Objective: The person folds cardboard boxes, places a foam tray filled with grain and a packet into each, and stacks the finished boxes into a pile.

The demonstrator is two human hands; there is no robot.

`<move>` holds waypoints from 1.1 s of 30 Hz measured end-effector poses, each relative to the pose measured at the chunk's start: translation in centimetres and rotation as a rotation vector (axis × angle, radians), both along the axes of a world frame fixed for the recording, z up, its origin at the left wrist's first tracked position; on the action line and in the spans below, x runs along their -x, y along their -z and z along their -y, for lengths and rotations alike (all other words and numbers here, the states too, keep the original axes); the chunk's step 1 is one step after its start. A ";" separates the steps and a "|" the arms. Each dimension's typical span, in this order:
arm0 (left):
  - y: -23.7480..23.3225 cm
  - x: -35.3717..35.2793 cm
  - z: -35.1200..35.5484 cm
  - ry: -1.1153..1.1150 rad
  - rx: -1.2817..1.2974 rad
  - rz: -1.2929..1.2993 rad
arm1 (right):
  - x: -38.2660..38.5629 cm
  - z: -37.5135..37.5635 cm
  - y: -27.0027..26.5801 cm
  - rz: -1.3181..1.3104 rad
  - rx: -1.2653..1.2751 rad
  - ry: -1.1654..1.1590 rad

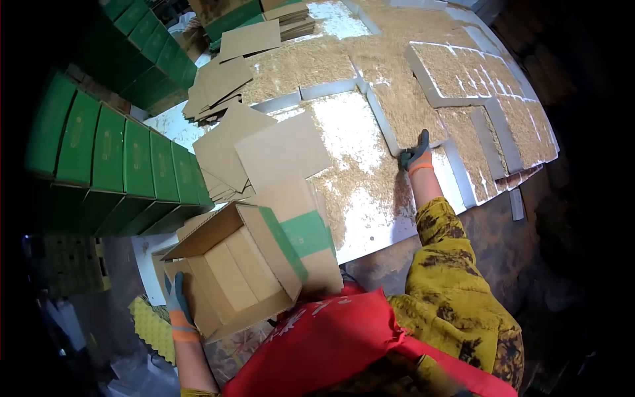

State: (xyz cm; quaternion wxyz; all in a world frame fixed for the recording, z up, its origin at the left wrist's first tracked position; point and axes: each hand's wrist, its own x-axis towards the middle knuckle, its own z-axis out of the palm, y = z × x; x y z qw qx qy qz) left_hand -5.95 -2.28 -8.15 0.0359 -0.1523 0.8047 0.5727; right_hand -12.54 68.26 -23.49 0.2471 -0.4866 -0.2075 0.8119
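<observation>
A person's gloved left hand (177,303) lies along the left side of an open, tilted cardboard box (239,271) — its grip cannot be made out. The gloved right hand (417,155) reaches forward to the corner of a shallow tray of tan granules (405,109), fingers curled, their hold hidden. Between the hands, flat cardboard sheets (283,147) overlap on a granule-strewn white table (364,228); green cartons (109,149) line the left.
</observation>
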 end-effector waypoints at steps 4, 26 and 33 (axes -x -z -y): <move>-2.3 -0.4 -2.7 -0.068 -0.113 0.072 | 0.3 -0.7 1.3 -0.031 -0.026 -0.160; 0.2 0.8 -1.9 -0.006 0.235 0.038 | -13.4 15.7 -20.6 -0.528 -0.335 -0.679; 1.2 1.0 -2.5 0.032 -0.072 -0.185 | -15.3 22.6 -25.1 -0.375 -0.736 -1.003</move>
